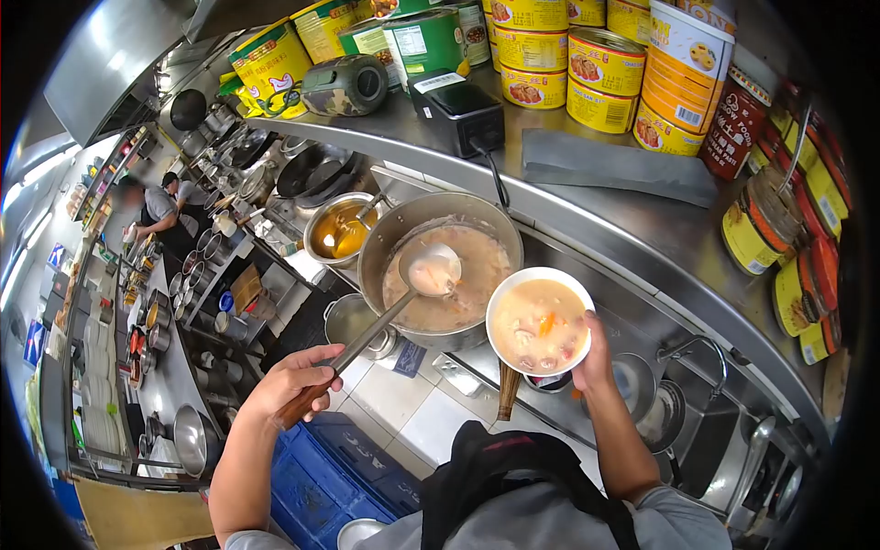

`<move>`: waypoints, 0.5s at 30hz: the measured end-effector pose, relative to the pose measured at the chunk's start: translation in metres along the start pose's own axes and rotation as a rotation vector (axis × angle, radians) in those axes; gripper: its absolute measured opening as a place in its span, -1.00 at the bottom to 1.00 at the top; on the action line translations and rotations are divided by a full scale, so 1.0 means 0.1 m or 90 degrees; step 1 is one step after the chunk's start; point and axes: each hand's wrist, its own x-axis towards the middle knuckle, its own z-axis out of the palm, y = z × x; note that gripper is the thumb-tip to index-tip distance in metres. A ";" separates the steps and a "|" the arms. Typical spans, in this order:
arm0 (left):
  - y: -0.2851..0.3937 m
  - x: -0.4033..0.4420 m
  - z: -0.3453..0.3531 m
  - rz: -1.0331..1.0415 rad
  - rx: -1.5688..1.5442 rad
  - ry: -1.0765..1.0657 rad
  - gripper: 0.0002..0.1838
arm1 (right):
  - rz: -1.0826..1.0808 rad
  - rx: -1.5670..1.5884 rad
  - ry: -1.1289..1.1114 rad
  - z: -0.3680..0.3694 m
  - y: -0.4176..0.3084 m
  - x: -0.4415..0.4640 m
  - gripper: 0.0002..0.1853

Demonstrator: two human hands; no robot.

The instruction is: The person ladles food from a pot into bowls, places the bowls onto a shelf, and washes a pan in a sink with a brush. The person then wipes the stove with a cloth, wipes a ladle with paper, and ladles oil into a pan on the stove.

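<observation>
My left hand (pixel 298 385) is wrapped round the wooden handle of a long metal ladle (pixel 379 323). The ladle's bowl carries some pale soup and hangs over a large metal pot (pixel 374 266). Thick, light-brown soup (pixel 481 261) with small pieces in it lies inside that pot. In my right hand (pixel 596 356) is a white bowl (pixel 495 337), gripped at its right side and held beside the pot's rim. Soup with orange and pinkish pieces fills the bowl nearly to its rim.
A smaller pot of amber liquid (pixel 344 229) stands left of the big pot. Yellow cans (pixel 533 50) and a black device (pixel 456 110) line the steel shelf (pixel 568 197) above. A sink (pixel 724 458) is at the right, a blue crate (pixel 316 472) below. Other people (pixel 165 206) stand far left.
</observation>
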 end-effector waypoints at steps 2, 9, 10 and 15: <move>0.04 -0.16 0.06 0.015 -0.003 0.008 -0.45 | 0.007 0.018 0.006 0.03 0.02 0.04 -0.62; 0.03 -0.40 0.19 0.077 0.118 0.081 -0.40 | 0.016 -0.006 -0.038 0.17 0.12 0.16 -0.48; 0.03 -0.39 0.18 0.078 0.116 0.083 -0.40 | 0.019 0.015 -0.025 0.23 0.10 0.14 -0.60; 0.03 -0.20 0.12 0.010 0.297 0.087 -0.28 | 0.029 -0.042 -0.053 0.12 0.15 0.19 -0.34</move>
